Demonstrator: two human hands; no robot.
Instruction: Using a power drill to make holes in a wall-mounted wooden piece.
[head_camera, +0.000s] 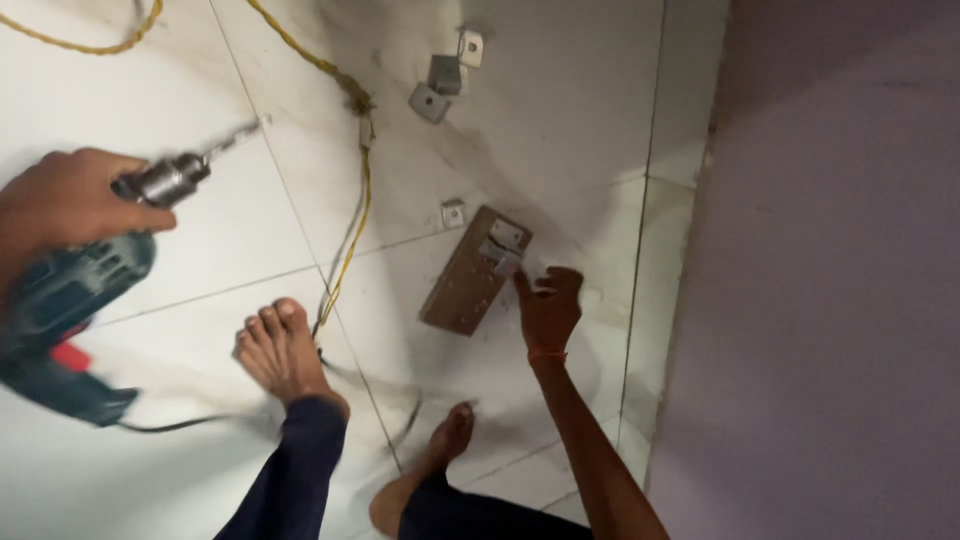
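Power drill (75, 320), one: dark teal body with a red trigger part, silver chuck and a bit pointing up and to the right. Held off the floor at the left of the view by the left hand (62, 205), whose fingers are wrapped tight around the front of the body just behind the chuck. A dark cord trails from the drill's lower end across the tiles.

Wooden block (473, 272), one: flat, brown, rectangular, lying on the white tiled floor (560, 130) near the middle of the view. One small metal bracket (503, 243) sits on its upper end.

Right hand (548, 305), one: reaching down to the right edge of the block, fingers spread apart and slightly curled, tips just beside the bracket on the block; whether they touch it cannot be told. An orange thread circles the wrist.

Loose metal brackets on the floor, four: three clustered near the top of the view (445, 78), one small one (453, 213) just above the block.

Yellow cord (352, 215), one: running across the floor from the top, past the block's left side.

Bare feet (283, 345), two, in dark trousers, standing below the block.

Wall (840, 270), one, plain, at right.
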